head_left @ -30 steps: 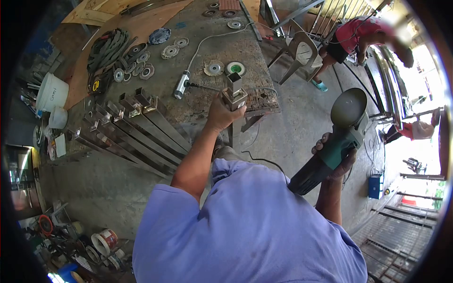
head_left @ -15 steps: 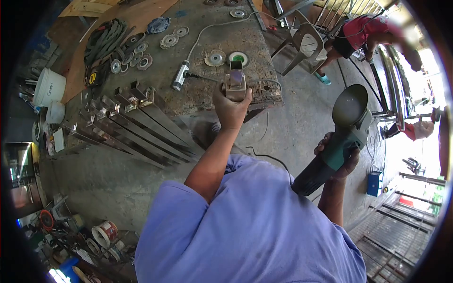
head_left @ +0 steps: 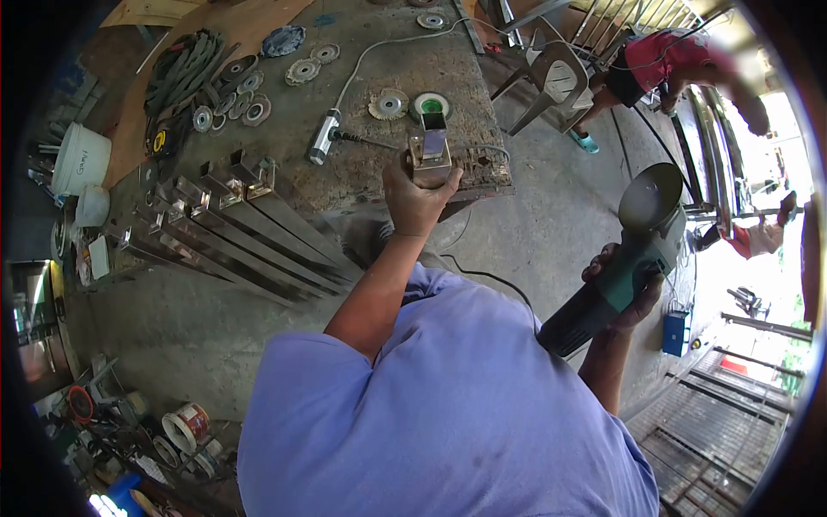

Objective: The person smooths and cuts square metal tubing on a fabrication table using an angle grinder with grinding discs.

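My left hand is wrapped round a shiny square metal tube near the edge of the worn workbench. In my right hand is a green and black angle grinder, held up off to the right with its round guard at the top. Just beyond the tube lie a green-centred disc and a grey flap disc. A power strip with a black plug in it rests on the bench left of my left hand.
Several square metal tubes lean against the bench's left side. More discs and a coil of dark straps lie on the bench. White buckets stand at left. A person in a red shirt bends near a plastic chair.
The grinder in my right hand has shifted slightly right and down. My left hand keeps its hold on the metal tube, and the view has moved a little.
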Motion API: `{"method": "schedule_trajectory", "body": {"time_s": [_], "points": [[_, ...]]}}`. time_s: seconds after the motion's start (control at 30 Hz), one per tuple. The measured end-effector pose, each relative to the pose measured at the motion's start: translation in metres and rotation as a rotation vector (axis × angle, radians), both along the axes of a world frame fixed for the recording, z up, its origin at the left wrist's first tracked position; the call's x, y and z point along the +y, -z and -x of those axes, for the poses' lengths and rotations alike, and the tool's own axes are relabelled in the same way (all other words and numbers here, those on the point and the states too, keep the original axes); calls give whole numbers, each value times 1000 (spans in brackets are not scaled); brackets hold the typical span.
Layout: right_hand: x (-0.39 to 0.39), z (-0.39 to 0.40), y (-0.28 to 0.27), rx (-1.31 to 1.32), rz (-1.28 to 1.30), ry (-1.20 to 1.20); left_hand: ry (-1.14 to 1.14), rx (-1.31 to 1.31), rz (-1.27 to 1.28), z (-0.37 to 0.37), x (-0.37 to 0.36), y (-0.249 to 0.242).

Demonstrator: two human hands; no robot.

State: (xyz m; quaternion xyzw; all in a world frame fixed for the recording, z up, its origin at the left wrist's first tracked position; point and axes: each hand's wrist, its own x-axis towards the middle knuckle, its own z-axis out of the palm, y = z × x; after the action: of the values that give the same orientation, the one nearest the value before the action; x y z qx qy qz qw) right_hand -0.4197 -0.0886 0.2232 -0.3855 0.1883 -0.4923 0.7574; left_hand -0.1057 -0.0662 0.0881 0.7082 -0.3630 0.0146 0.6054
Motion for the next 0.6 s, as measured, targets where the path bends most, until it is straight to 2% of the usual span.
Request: {"method": "schedule_trajectory", "body": {"time_s": [0.1,0.17,0.27,0.3,0.37,0.43,0.5,0.57,0.6], "points": [[-6,-2,-6,-8,-4,-18,52,4,-14,-3,2,-2],[-14,0,-20,176,22,-15,75,1,-24,-4,7,-4],[-18,-3,-54,590,124,8,-16,-229,-244,-9,25,-23],[-19,-6,-70,751,171,20,89,-263,-431,-12,37,-31],[-19,-33,-103,839,160,-92,306,-324,-798,-13,65,-51],[-21,-47,-114,995,189,-168,667,-31,-1036,-9,80,-89],[-21,-75,-126,1038,212,-261,1035,56,-1173,5,84,-130],[-28,-92,-133,1132,332,-417,1495,194,-989,14,79,-165],[-30,-100,-137,1222,448,-461,1548,366,-836,23,83,-168]]}}
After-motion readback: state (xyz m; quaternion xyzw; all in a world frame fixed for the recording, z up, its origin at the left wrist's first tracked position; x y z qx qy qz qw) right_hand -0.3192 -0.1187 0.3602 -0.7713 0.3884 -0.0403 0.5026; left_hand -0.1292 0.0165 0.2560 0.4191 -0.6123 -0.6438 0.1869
